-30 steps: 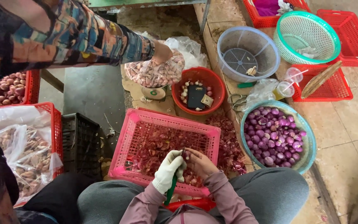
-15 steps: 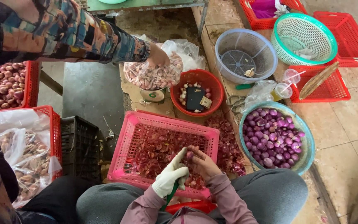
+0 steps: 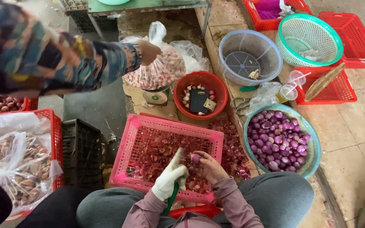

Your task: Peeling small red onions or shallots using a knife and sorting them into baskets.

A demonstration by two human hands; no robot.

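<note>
left hand (image 3: 170, 176): in a white glove, fingers curled round a green-handled knife (image 3: 171, 200), forefinger stretched out.
right hand (image 3: 210, 166): bare, fingertips pinching a small purple shallot (image 3: 195, 158).
shallot: between both hands, over the pink basket (image 3: 148, 126) of red peels.

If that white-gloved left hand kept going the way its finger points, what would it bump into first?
Likely the heap of reddish shallot skins in the pink crate, since the left hand hovers over it pointing up and away. Farther along sits the red bowl, though depth is unclear.
</note>
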